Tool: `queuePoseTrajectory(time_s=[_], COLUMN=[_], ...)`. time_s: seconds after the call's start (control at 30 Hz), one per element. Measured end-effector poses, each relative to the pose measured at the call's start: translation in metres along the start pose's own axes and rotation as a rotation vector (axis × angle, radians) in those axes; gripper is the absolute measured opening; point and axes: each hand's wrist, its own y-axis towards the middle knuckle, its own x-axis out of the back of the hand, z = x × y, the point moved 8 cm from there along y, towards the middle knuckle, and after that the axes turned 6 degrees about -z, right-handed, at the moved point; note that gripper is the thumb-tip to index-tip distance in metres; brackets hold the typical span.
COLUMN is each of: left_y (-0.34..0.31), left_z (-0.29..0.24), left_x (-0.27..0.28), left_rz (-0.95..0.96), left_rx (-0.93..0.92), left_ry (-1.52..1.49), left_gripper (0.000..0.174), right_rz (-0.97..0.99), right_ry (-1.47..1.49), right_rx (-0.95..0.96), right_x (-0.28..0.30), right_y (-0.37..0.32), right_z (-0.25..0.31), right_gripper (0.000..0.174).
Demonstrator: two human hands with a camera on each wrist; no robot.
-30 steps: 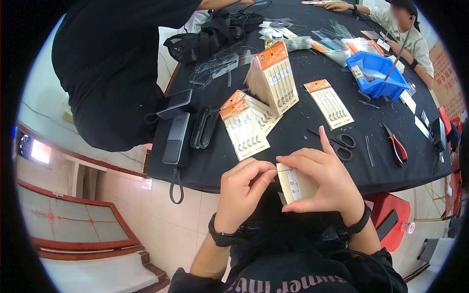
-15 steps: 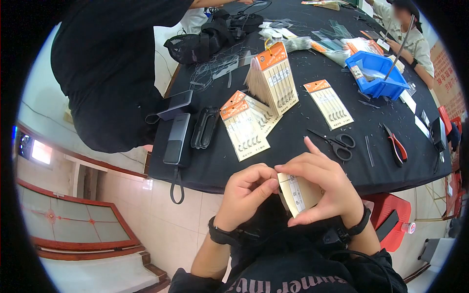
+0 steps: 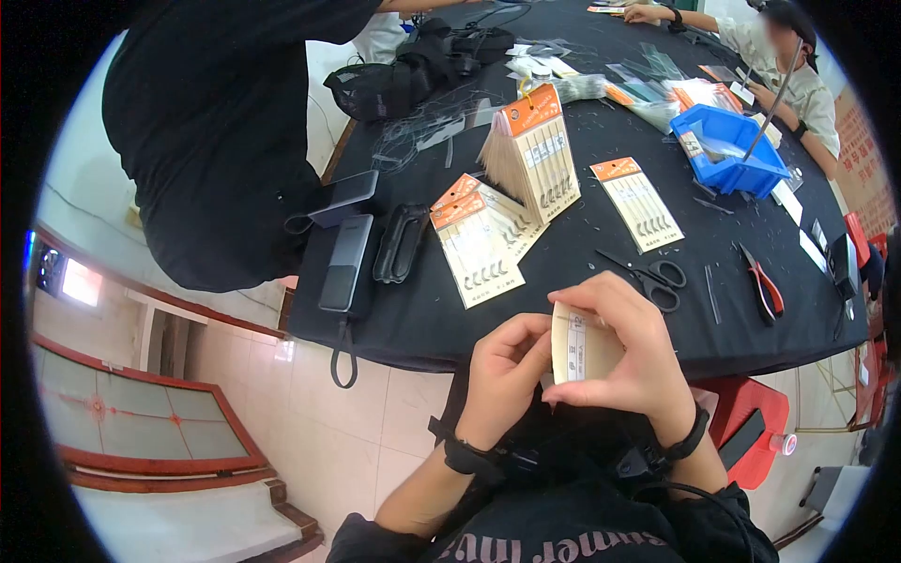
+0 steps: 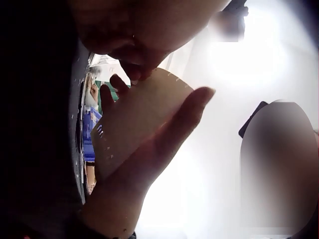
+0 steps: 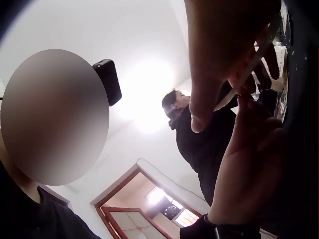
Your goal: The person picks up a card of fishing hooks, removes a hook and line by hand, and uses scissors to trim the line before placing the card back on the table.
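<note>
A cream card point(image 3: 593, 354) with a printed label strip bows slightly in my right hand point(image 3: 631, 349). The right fingers hold its upper edge and the thumb its lower edge. My left hand point(image 3: 508, 371) has its fingers curled, with thumb and index fingertip pinched at the card's left edge. From the left wrist, the pale back of the card point(image 4: 134, 117) shows between the right thumb and fingers. In the right wrist view the card is nearly edge-on, and the left hand's point(image 5: 249, 149) fingertips meet it there. Whatever else lies inside the left pinch is hidden.
On the black-covered table point(image 3: 413, 324) stands a thick stack of fishing hook cards point(image 3: 544, 155), with loose hook packs point(image 3: 474, 249) beside it and another pack point(image 3: 638, 206) to the right. Scissors point(image 3: 652, 280), red-handled pliers point(image 3: 765, 286) and a blue bin point(image 3: 727, 159) lie further right. Two people are near.
My left hand has shifted right, closer in against the card. The right hand has tipped the card more upright, and its raised finger has come down onto it.
</note>
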Motion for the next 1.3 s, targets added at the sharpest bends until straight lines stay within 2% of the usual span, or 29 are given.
queuePoseTrajectory(time_s=[0.03,0.13,0.2,0.27,0.33,0.4,0.47,0.5,0.53,0.77,1.0,1.23,1.3], left_y=[-0.001,-0.005,-0.01,-0.016,-0.015,-0.014,-0.01,-0.009,-0.007,-0.001,-0.002,-0.004,-0.005], left_z=[-0.001,-0.013,-0.017,-0.021,-0.023,-0.023,-0.017,-0.015,-0.013,-0.023,-0.023,-0.024,-0.025], left_x=[-0.002,-0.01,-0.019,-0.03,-0.034,-0.035,-0.028,-0.023,-0.017,-0.001,0.0,-0.003,-0.004], left_rz=[0.0,0.011,0.078,0.124,0.141,0.152,0.1,0.063,0.027,0.01,-0.02,0.019,0.0], left_rx=[0.007,-0.159,-0.146,-0.14,-0.096,-0.051,-0.03,-0.011,0.007,0.01,-0.008,0.016,0.022], left_ry=[0.026,0.124,0.079,-0.01,0.201,0.412,0.328,0.271,0.214,0.097,0.091,0.091,0.083], left_gripper=[0.021,0.028,0.033,0.034,0.03,0.027,0.022,0.022,0.021,0.024,0.024,0.025,0.023], right_rz=[-0.025,-0.182,-0.357,-0.415,-0.484,-0.412,-0.371,-0.382,-0.381,-0.131,-0.119,-0.102,-0.122], right_ry=[-0.024,-0.079,-0.112,-0.189,-0.174,-0.025,0.191,0.33,0.495,0.48,0.492,0.496,0.532], right_rx=[-0.037,-0.158,-0.261,-0.378,-0.443,-0.519,-0.604,-0.576,-0.597,-0.67,-0.697,-0.646,-0.678], right_x=[0.0,0.005,0.015,0.021,0.024,0.02,0.019,0.021,0.02,0.029,0.019,0.016,0.021], right_y=[0.001,-0.001,-0.003,-0.003,-0.004,-0.004,-0.007,-0.006,-0.009,-0.025,-0.029,-0.031,-0.033], right_z=[-0.002,-0.016,-0.02,-0.021,-0.029,-0.033,-0.044,-0.041,-0.048,-0.056,-0.054,-0.058,-0.059], right_gripper=[0.067,0.069,0.07,0.07,0.071,0.059,0.049,0.036,0.033,0.017,0.02,0.026,0.022])
